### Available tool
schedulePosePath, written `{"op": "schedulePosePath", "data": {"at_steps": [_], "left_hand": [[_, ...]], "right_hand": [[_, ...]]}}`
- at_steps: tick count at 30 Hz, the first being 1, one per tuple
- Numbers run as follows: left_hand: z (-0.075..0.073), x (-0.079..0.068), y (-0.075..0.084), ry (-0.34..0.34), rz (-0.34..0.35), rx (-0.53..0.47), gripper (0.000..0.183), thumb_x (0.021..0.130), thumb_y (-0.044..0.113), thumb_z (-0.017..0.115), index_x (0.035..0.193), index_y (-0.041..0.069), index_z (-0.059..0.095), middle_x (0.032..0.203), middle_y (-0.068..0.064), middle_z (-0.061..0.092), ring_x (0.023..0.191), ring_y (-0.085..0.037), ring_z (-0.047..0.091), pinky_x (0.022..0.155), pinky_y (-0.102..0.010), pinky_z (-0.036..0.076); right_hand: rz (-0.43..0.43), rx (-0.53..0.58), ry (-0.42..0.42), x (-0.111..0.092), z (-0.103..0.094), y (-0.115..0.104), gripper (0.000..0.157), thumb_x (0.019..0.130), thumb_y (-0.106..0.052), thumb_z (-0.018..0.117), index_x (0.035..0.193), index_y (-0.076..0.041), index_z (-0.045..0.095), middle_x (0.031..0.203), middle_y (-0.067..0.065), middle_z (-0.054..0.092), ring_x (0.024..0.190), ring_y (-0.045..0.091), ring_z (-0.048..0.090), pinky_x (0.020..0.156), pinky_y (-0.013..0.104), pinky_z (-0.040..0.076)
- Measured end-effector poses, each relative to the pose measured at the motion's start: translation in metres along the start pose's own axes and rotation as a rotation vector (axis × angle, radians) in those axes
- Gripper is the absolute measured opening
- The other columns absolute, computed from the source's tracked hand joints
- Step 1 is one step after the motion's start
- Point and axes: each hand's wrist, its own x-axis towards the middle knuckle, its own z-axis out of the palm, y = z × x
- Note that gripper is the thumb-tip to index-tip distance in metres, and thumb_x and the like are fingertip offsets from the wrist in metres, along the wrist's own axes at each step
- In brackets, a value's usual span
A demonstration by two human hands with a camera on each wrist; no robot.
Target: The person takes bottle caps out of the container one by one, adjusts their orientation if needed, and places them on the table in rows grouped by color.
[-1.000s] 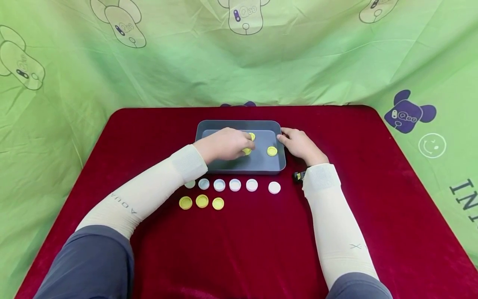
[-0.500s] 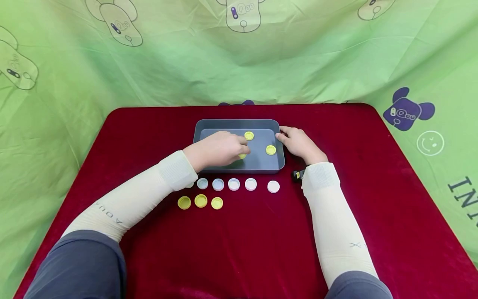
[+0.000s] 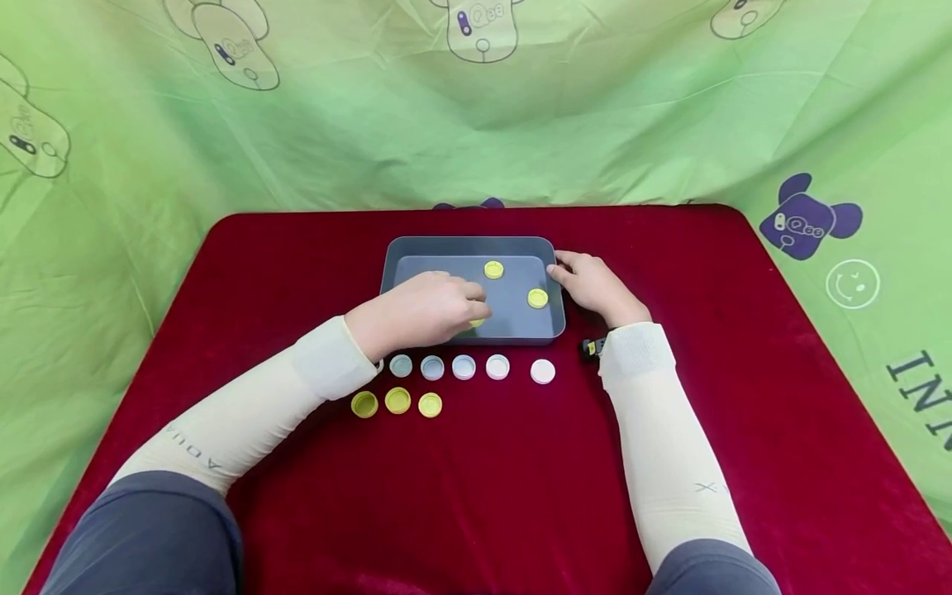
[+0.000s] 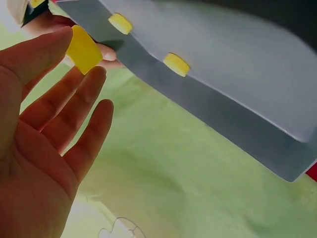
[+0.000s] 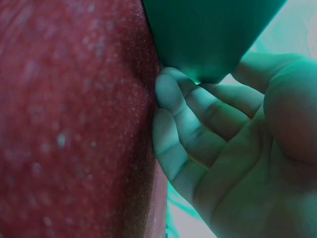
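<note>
Over the front part of a grey tray (image 3: 513, 322), my left hand (image 3: 420, 310) pinches a yellow bottle cap (image 4: 84, 49) between thumb and fingers. In the left wrist view the cap is held on edge, above the tray floor. Two more yellow caps, a back one (image 3: 494, 269) and a right one (image 3: 538, 298), lie inside the tray. My right hand (image 3: 598, 289) holds the tray's right wall, thumb at the rim and fingers along the outside. Part of the tray's left side is hidden behind my left hand.
In front of the tray, several pale caps (image 3: 497, 367) form a row on the red cloth (image 3: 521, 496); my left wrist covers its left end. A shorter row of yellow caps (image 3: 397, 401) lies nearer. A green printed curtain (image 3: 476, 140) hangs behind.
My left hand has moved left and toward me across the tray with the yellow bottle cap, uncovering the back yellow cap. The right hand stays at the tray wall.
</note>
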Motion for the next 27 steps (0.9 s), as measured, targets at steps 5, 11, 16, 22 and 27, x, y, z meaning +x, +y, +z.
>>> {"op": "schedulePosePath", "data": {"at_steps": [5,11,16,22,27], "left_hand": [[-0.002,-0.007,0.008,0.041,0.005,-0.006,0.016,0.087,0.006,0.068,0.099,0.015,0.073,0.094,0.002,0.063,0.081,-0.015,0.059,0.061,-0.032,0.044],[-0.001,-0.014,0.021,0.032,0.026,-0.033,0.014,0.086,0.010,0.072,0.099,0.015,0.072,0.097,0.002,0.063,0.083,-0.015,0.061,0.065,-0.032,0.046],[0.003,-0.020,0.029,0.034,0.047,-0.040,0.020,0.083,0.008,0.072,0.102,0.015,0.072,0.096,0.001,0.063,0.081,-0.015,0.060,0.062,-0.031,0.045],[0.009,-0.028,0.035,0.049,0.049,-0.064,0.014,0.086,0.011,0.071,0.099,0.016,0.073,0.092,0.002,0.063,0.077,-0.013,0.059,0.060,-0.029,0.043],[0.010,-0.033,0.039,0.034,0.043,-0.070,0.014,0.087,0.013,0.071,0.100,0.017,0.074,0.092,0.003,0.063,0.079,-0.013,0.060,0.061,-0.029,0.043]], "right_hand": [[-0.009,-0.007,0.006,0.000,0.000,0.000,0.055,0.103,-0.032,0.046,0.149,-0.003,0.038,0.147,0.017,0.042,0.136,0.033,0.036,0.109,0.050,0.028],[-0.014,-0.012,0.012,0.001,0.000,0.001,0.055,0.103,-0.032,0.046,0.149,-0.003,0.037,0.147,0.017,0.042,0.136,0.033,0.036,0.110,0.050,0.028],[-0.001,-0.012,0.004,0.000,-0.001,0.000,0.056,0.103,-0.034,0.046,0.149,-0.003,0.037,0.148,0.017,0.041,0.137,0.034,0.035,0.110,0.050,0.027],[0.001,-0.015,-0.004,0.000,-0.001,0.000,0.056,0.103,-0.034,0.046,0.149,-0.002,0.036,0.148,0.018,0.040,0.138,0.034,0.033,0.110,0.050,0.026],[0.002,-0.008,-0.001,0.002,0.000,0.000,0.056,0.103,-0.034,0.046,0.149,-0.003,0.037,0.147,0.017,0.041,0.137,0.033,0.035,0.110,0.050,0.027]]}}
